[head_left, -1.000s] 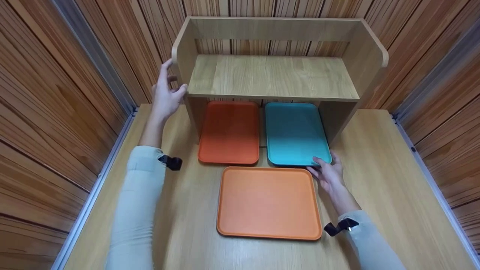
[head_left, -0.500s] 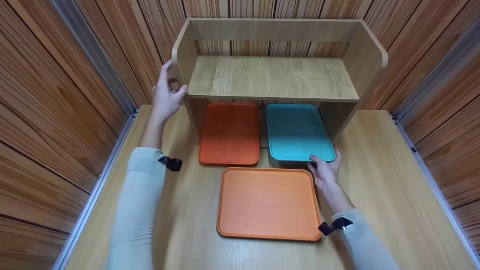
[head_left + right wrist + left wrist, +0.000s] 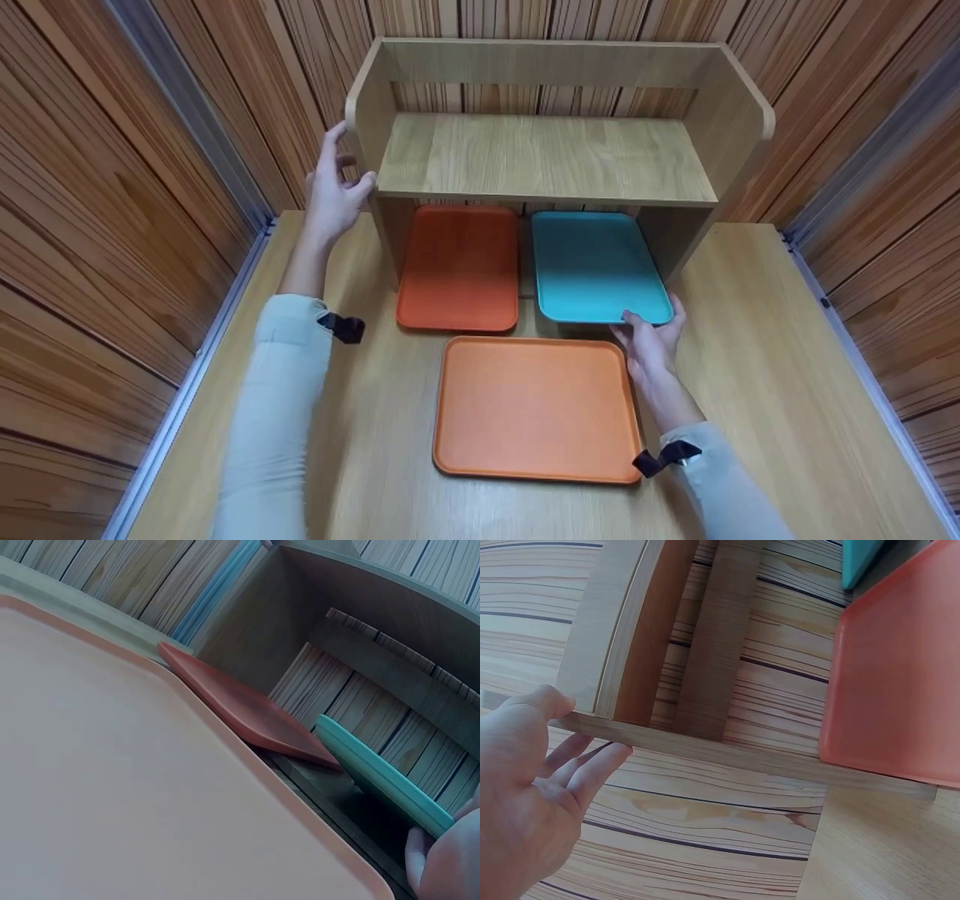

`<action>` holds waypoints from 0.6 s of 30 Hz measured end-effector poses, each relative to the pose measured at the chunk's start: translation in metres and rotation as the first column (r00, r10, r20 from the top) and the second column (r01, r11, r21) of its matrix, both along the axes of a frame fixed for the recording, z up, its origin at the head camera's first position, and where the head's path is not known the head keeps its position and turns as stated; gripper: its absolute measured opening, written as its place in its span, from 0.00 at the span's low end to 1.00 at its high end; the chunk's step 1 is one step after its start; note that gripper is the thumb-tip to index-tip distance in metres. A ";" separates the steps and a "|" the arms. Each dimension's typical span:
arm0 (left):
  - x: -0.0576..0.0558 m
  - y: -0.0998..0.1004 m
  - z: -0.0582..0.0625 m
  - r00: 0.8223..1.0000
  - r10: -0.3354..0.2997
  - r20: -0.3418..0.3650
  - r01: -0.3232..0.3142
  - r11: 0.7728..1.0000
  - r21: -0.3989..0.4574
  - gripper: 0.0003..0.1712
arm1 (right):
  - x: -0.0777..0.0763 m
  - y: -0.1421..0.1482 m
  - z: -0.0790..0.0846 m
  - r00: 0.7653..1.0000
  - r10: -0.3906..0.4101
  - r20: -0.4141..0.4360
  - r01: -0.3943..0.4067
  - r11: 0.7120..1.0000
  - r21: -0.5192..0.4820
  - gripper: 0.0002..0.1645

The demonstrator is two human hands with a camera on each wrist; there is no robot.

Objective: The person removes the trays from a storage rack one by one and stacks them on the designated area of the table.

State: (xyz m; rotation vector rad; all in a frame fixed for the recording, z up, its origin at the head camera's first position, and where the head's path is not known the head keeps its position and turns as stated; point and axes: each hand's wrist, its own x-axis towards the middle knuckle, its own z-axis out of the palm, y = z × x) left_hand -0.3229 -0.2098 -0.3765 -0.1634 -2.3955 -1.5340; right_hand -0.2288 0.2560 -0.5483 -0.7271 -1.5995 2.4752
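Note:
My right hand (image 3: 651,337) pinches the near right corner of a teal tray (image 3: 596,266), thumb on top and fingers beneath, so its front edge sits lifted off the table; the tray's edge (image 3: 382,776) and my thumb (image 3: 431,859) show in the right wrist view. My left hand (image 3: 331,191) holds the left side panel of a wooden shelf unit (image 3: 547,154), thumb on the panel's front edge (image 3: 667,739), fingers behind. A red-orange tray (image 3: 459,266) lies under the shelf beside the teal one. A larger orange tray (image 3: 534,405) lies in front.
Everything stands on a light wooden table (image 3: 757,360) with wood-slat walls on three sides and metal rails (image 3: 195,375) along its edges. The shelf's upper board (image 3: 547,154) carries nothing. Bare tabletop lies right of the trays.
The teal tray's near edge has come up off the table and shifted slightly right in my right hand. My left hand has stayed on the shelf's side panel.

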 end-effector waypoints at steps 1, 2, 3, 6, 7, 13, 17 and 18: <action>0.000 0.000 0.000 1.000 0.001 0.002 -0.001 1.000 -0.001 0.44 | 0.001 -0.001 0.000 1.000 -0.005 -0.001 0.005 1.000 -0.002 0.63; 0.000 0.000 0.000 1.000 0.001 0.004 -0.001 1.000 0.000 0.44 | 0.002 -0.001 0.001 1.000 -0.009 -0.002 0.009 1.000 -0.005 0.63; 0.000 0.000 0.001 1.000 0.001 0.006 -0.001 1.000 0.003 0.44 | 0.003 -0.001 0.001 1.000 -0.014 -0.004 0.014 1.000 -0.008 0.63; 0.001 0.000 0.001 1.000 -0.002 0.013 0.002 1.000 0.010 0.44 | 0.006 -0.002 0.002 0.999 -0.028 -0.017 0.028 1.000 -0.014 0.62; 0.001 0.000 0.001 1.000 -0.005 0.015 0.005 1.000 0.018 0.44 | 0.007 -0.002 0.002 0.999 -0.033 -0.027 0.033 0.999 -0.021 0.61; 0.000 -0.001 0.002 1.000 -0.015 0.028 0.014 0.999 0.040 0.45 | 0.012 -0.003 0.006 0.993 -0.089 -0.079 0.082 0.993 -0.087 0.58; 0.001 -0.001 0.001 1.000 -0.020 0.020 0.019 0.999 0.032 0.45 | 0.017 -0.001 0.009 0.989 -0.106 -0.103 0.092 0.988 -0.127 0.55; 0.001 -0.001 0.001 1.000 -0.019 0.017 0.018 0.999 0.028 0.45 | 0.019 -0.001 0.009 0.988 -0.106 -0.108 0.091 0.987 -0.136 0.55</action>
